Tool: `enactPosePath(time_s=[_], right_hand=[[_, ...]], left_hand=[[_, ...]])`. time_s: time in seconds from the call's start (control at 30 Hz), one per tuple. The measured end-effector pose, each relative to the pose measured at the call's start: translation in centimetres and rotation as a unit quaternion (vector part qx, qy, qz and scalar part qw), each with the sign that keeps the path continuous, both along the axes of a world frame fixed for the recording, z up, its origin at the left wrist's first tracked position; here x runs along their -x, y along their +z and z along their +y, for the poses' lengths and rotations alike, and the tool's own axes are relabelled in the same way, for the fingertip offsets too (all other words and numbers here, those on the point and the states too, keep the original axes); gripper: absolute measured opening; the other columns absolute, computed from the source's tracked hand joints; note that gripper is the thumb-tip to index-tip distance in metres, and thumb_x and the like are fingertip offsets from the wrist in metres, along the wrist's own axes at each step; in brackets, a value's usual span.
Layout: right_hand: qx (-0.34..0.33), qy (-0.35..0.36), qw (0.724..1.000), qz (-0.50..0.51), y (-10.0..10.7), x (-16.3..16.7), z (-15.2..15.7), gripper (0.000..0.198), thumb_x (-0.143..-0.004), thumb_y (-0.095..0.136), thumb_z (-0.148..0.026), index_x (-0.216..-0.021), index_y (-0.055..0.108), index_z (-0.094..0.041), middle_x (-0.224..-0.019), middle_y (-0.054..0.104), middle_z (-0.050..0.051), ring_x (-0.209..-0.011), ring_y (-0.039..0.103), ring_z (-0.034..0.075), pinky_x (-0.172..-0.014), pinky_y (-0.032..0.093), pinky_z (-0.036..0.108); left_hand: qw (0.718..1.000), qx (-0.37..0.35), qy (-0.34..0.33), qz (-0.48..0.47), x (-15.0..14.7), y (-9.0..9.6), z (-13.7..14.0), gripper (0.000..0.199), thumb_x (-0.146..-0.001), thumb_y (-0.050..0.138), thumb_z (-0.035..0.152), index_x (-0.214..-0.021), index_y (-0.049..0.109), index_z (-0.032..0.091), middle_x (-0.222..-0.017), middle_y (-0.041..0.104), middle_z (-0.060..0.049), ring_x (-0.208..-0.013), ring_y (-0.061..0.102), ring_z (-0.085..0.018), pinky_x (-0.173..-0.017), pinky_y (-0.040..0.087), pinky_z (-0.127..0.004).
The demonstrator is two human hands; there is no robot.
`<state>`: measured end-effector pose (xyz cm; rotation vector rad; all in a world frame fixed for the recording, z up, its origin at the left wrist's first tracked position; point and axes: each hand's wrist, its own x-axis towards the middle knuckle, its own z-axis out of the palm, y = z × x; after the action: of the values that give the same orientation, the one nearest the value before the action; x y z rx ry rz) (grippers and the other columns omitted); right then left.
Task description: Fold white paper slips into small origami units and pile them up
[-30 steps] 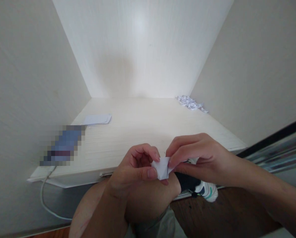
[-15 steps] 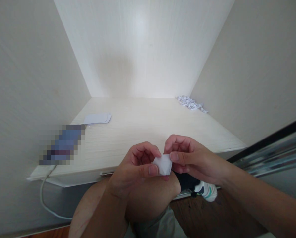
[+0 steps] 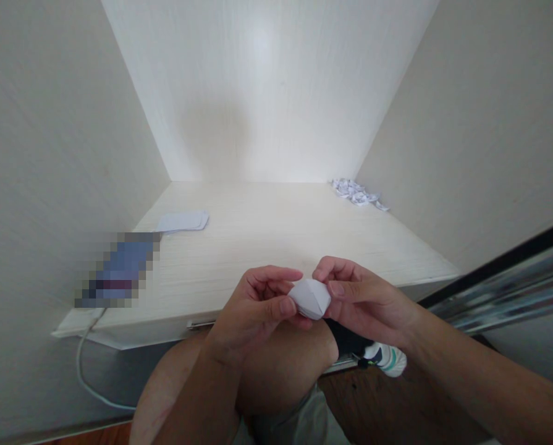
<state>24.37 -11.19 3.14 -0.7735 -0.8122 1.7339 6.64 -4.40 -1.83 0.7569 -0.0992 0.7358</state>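
There are two hands, one desk (image 3: 257, 238), one folded paper (image 3: 309, 298), one flat stack (image 3: 182, 221), one heap (image 3: 356, 194), one blurry thing (image 3: 125, 266), one cord (image 3: 80, 371) and one shoe (image 3: 388, 358). The sheets in the stack and the bits in the heap are too small to count.

The desk is pale, with thin streaks like wood. The folded paper is white, small and a bit puffy, with sharp creases. The stack is thin, white paper with edges that don't quite line up. The heap is crumply and white (it looks like paper too). The cord is thin and bendy.

The folded paper is up in the air by the desk's front edge. The left hand (image 3: 256, 304) is partly curled, pinching its left end. The right hand (image 3: 367, 300) is half curled, thumb and fingers gripping its right end.

The stack and the blurry thing are on the desk's left side. The heap is at the desk's back right corner. The cord hangs off the desk's front left, and the shoe is below the desk's front.
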Motion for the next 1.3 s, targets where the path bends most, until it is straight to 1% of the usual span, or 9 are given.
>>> enactPosePath(time_s=[0.23,0.33,0.43,0.67,0.8,1.0,1.13,1.2,1.3], right_hand=[[-0.005,0.013,1.000,-0.004,-0.4,-0.4,-0.1,0.017,-0.078,0.089,-0.024,-0.091,0.080,-0.019,-0.084,0.077,0.001,-0.073,0.070,0.009,-0.069,0.053,0.019],[-0.003,0.019,1.000,-0.005,-0.7,-0.4,-0.2,0.015,-0.078,0.089,-0.023,-0.090,0.080,-0.019,-0.083,0.077,0.001,-0.070,0.069,0.008,-0.067,0.054,0.018],[0.003,0.020,1.000,-0.002,-0.9,-0.3,-0.2,0.014,-0.076,0.090,-0.020,-0.087,0.081,-0.019,-0.079,0.077,0.000,-0.068,0.071,0.007,-0.064,0.054,0.015],[-0.008,0.047,0.999,-0.012,-1.3,-0.5,0.0,0.016,-0.070,0.094,-0.019,-0.081,0.083,-0.021,-0.074,0.076,-0.002,-0.066,0.071,0.007,-0.064,0.057,0.014],[0.002,0.043,0.999,-0.027,-1.5,-0.7,0.3,0.017,-0.069,0.094,-0.020,-0.081,0.082,-0.021,-0.075,0.074,-0.002,-0.067,0.069,0.007,-0.066,0.055,0.016],[-0.007,0.008,0.999,-0.049,-1.3,-0.8,0.8,0.022,-0.069,0.093,-0.015,-0.082,0.075,-0.018,-0.081,0.072,-0.003,-0.074,0.068,0.008,-0.067,0.053,0.019],[-0.025,-0.051,0.992,-0.112,-1.3,-0.9,1.1,0.033,-0.070,0.093,-0.020,-0.085,0.064,-0.018,-0.080,0.070,-0.003,-0.073,0.066,0.010,-0.065,0.051,0.021],[-0.032,-0.076,0.986,-0.147,-1.3,-1.0,1.2,0.036,-0.070,0.093,-0.024,-0.087,0.062,-0.019,-0.078,0.068,-0.004,-0.070,0.064,0.010,-0.062,0.048,0.022],[-0.053,-0.128,0.971,-0.196,-1.2,-1.2,1.2,0.029,-0.075,0.090,-0.030,-0.085,0.065,-0.019,-0.075,0.065,-0.004,-0.065,0.058,0.009,-0.060,0.044,0.021]], left_hand=[[1.000,0.007,-0.018,0.023,0.0,-0.3,0.3,0.020,-0.076,0.089,0.021,-0.094,0.083,0.024,-0.089,0.082,-0.001,-0.076,0.079,-0.016,-0.062,0.064,-0.017],[0.999,0.000,-0.026,0.034,0.1,-0.2,0.2,0.017,-0.075,0.091,0.022,-0.090,0.083,0.024,-0.083,0.081,0.000,-0.070,0.077,-0.014,-0.061,0.063,-0.018],[0.998,-0.010,-0.019,0.057,0.1,-0.2,0.0,0.017,-0.073,0.092,0.026,-0.086,0.083,0.022,-0.076,0.080,-0.001,-0.066,0.075,-0.014,-0.063,0.063,-0.021],[0.991,-0.035,-0.013,0.129,0.1,-0.1,-0.3,0.022,-0.068,0.094,0.035,-0.080,0.082,0.021,-0.074,0.079,-0.004,-0.062,0.073,-0.018,-0.064,0.060,-0.030],[0.987,-0.046,0.008,0.151,-0.1,-0.1,-0.4,0.023,-0.068,0.094,0.037,-0.078,0.081,0.020,-0.072,0.077,-0.005,-0.060,0.070,-0.017,-0.062,0.057,-0.029],[0.989,-0.071,0.035,0.122,-0.7,0.2,-0.2,0.013,-0.075,0.090,0.031,-0.077,0.082,0.021,-0.077,0.073,-0.003,-0.076,0.068,-0.014,-0.074,0.054,-0.025],[0.985,-0.071,0.078,0.138,-1.2,0.5,-0.1,0.014,-0.077,0.089,0.031,-0.076,0.082,0.019,-0.097,0.075,-0.007,-0.096,0.069,-0.020,-0.086,0.055,-0.030],[0.981,-0.063,0.106,0.150,-1.3,0.4,-0.1,0.012,-0.077,0.088,0.029,-0.077,0.082,0.019,-0.099,0.077,-0.007,-0.094,0.071,-0.019,-0.084,0.056,-0.029],[0.974,-0.026,0.154,0.164,-1.6,0.2,-0.1,0.015,-0.073,0.091,0.028,-0.079,0.081,0.018,-0.087,0.078,-0.006,-0.079,0.070,-0.015,-0.073,0.058,-0.026]])
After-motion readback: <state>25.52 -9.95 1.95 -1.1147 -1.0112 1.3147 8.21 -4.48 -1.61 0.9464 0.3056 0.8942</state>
